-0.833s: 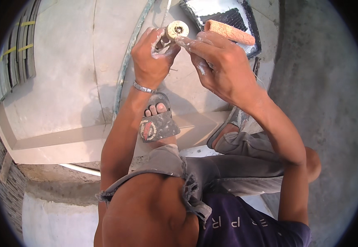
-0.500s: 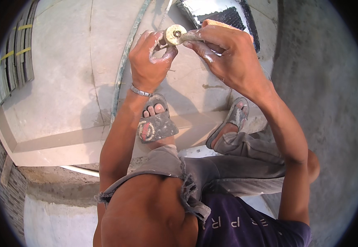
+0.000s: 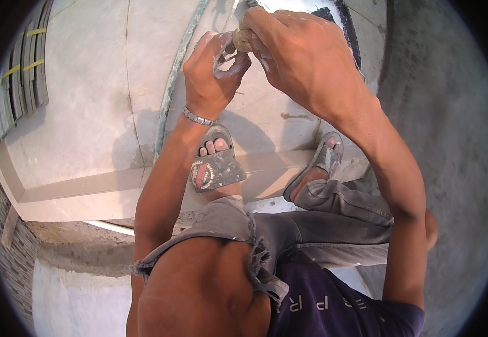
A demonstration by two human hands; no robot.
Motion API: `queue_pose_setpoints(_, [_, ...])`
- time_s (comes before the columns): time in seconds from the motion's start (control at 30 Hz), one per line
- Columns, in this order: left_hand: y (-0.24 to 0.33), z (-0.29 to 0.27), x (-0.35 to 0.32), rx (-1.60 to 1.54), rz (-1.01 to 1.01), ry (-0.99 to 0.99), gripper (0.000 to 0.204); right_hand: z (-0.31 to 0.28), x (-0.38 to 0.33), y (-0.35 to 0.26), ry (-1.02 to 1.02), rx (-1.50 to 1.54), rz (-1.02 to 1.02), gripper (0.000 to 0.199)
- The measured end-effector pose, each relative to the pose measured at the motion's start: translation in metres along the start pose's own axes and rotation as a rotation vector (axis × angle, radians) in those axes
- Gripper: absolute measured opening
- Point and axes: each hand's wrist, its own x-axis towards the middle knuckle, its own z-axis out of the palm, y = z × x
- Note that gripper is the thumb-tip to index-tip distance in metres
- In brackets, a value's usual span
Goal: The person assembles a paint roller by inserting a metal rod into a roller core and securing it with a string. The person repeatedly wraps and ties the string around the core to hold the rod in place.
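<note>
Head view: both feet in sandals (image 3: 217,171) stand on pale floor tiles (image 3: 86,101).

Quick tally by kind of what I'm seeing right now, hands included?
Hands: 2, the left hand and the right hand, both closed on one small round object
Small round object: 1
Sandals: 2, left sandal, right sandal
Metal bracelet: 1
Hose on the floor: 1
Total: 7

No packages, signs or screens; round red-and-white label (image 3: 203,174) on left sandal strap.
</note>
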Motion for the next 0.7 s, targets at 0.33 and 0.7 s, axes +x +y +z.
queue_pose_setpoints(0.33, [0.002,0.007,-0.003,-0.022,-0.002,0.05,0.041,0.016,-0.039,-0.003,0.107,0.763,0.372,0.027])
queue_pose_setpoints(0.7, [-0.006,0.0,-0.004,-0.072,-0.006,-0.005,0.039,-0.002,-0.023,0.043,0.004,0.121,-0.155,0.028])
